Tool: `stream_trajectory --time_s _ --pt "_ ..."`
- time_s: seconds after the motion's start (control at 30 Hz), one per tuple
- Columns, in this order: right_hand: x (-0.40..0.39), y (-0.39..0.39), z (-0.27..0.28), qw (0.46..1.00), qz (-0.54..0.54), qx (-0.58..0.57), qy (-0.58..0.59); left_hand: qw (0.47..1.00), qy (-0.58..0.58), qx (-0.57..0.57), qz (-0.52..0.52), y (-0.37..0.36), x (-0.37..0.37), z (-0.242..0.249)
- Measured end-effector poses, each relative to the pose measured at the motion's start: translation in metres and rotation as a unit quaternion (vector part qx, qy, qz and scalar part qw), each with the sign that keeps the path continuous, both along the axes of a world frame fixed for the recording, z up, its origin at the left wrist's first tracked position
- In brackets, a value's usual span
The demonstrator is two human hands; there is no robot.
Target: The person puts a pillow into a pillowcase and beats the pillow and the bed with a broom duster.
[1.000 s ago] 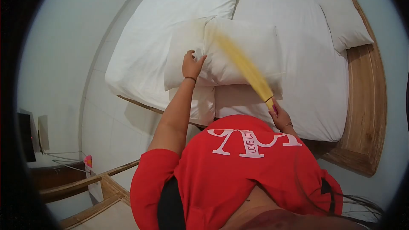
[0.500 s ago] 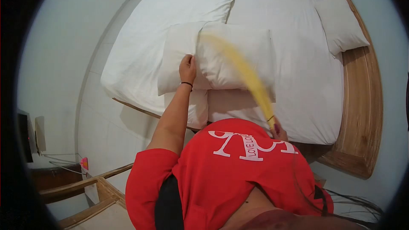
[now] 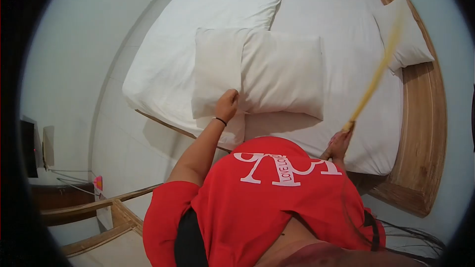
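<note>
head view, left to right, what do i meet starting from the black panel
Black panel → pink object → left hand → right hand → yellow stick, blurred → wooden board. The pillows are left out, since the left hand and stick overlap them.

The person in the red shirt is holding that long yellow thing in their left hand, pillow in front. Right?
Not quite: the head view shows the long yellow thing in the right hand, not the left hand. The red shirt and pillow in front are correct.
</note>
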State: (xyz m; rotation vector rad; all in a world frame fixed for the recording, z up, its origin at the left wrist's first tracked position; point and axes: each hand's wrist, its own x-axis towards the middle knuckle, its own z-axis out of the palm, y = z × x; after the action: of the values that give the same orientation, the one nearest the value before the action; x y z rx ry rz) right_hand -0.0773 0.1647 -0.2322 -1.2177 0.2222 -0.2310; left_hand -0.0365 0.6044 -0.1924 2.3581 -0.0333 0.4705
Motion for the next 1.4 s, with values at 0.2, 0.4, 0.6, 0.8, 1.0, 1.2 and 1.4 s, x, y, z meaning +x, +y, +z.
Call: stream_trajectory --time_s 0.2,0.4,0.6,0.8,1.0,1.2,1.4 --pt "0.04 0.064 0.009 0.872 0.138 -0.442 0.16 1.0 0.015 -0.022 -0.007 0.005 0.003 0.021" --pt "0.027 0.127 0.005 0.926 0.14 -0.351 -0.013 0.984 -0.092 0.079 0.133 0.088 0.025 -0.006" --pt "-0.001 0.163 0.009 0.82 0.133 -0.522 0.194 0.936 0.152 -0.209 0.241 0.173 0.015 -0.065" --pt "-0.032 0.208 0.064 0.872 0.147 -0.462 0.063 0.933 0.218 -0.283 0.047 0.2 0.015 -0.1" --pt "-0.032 0.217 0.058 0.802 0.126 -0.58 0.064 0.927 0.287 -0.24 0.036 0.194 0.032 -0.091" --pt "-0.042 0.214 0.051 0.875 -0.006 -0.44 0.202 0.93 0.289 -0.228 0.001 0.207 0.035 -0.116" --pt "-0.066 0.206 0.035 0.834 -0.027 -0.52 0.184 0.925 0.298 -0.236 -0.016 0.208 0.038 -0.1"
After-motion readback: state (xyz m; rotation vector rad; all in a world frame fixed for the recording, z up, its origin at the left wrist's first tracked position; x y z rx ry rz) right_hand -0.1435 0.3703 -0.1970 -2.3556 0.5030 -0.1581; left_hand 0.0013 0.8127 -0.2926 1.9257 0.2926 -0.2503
